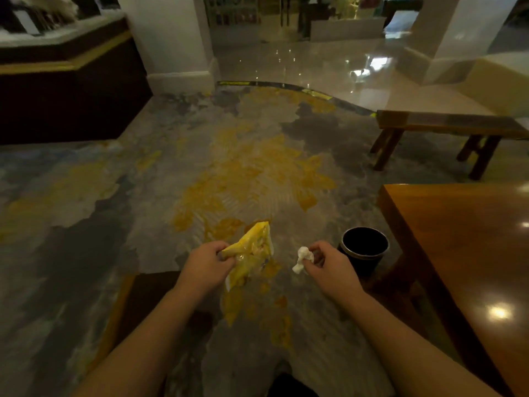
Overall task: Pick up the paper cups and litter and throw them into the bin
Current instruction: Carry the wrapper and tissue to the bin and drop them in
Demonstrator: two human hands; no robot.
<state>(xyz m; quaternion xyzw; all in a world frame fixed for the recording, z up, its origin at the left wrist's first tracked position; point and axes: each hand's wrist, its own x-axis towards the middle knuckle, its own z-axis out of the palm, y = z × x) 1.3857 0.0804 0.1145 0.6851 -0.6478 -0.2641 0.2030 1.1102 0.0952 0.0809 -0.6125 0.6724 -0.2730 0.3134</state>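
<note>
My left hand [204, 263] grips a crumpled yellow plastic wrapper [252, 252] by its left corner, held over the patterned carpet. My right hand [329, 263] pinches a small white crumpled tissue [302, 259] between thumb and fingers. A round black bin [363, 250] with a metal rim stands on the floor just right of my right hand, its mouth open and dark inside. No paper cups show in this view.
A polished wooden table [463, 253] fills the right side, beside the bin. A wooden bench [446, 127] stands further back on the right. A dark counter [65, 90] lies at the left, a white pillar [171, 38] behind. A dark wooden seat edge [137, 305] sits below my left arm.
</note>
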